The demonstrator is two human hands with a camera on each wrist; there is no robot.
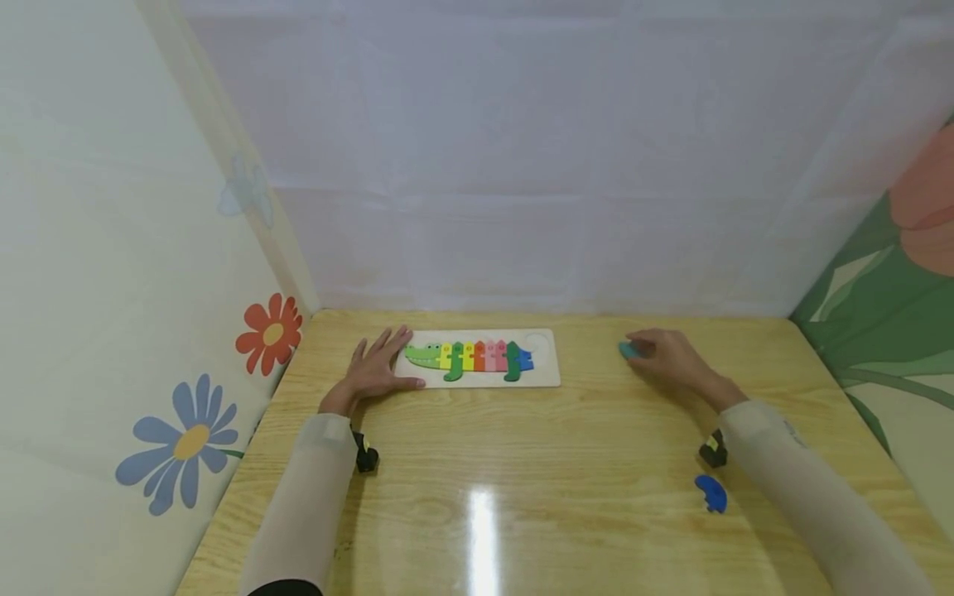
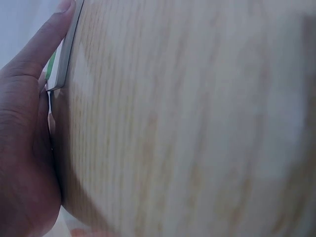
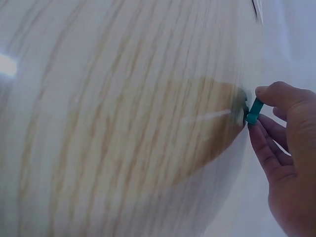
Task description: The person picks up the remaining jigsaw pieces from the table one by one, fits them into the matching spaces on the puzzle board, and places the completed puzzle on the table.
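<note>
A pale wooden puzzle board [image 1: 549, 372] lies near the back of the table. On it sits a crocodile of coloured pieces, with a light green head [image 1: 425, 356], a row of yellow, orange and pink pieces, dark green legs and a blue piece [image 1: 526, 360] at the right. My left hand [image 1: 375, 372] rests with spread fingers on the board's left end, thumb along its front edge. To the right of the board, my right hand [image 1: 671, 356] pinches a teal puzzle piece [image 3: 255, 110] between thumb and fingers, at or just above the tabletop.
A curved blue puzzle piece [image 1: 712, 493] lies on the wooden table [image 1: 581, 463], nearer the front and beside the right forearm. A white cloth wall [image 1: 484, 165] stands behind the table, with flower-printed sheets at both sides.
</note>
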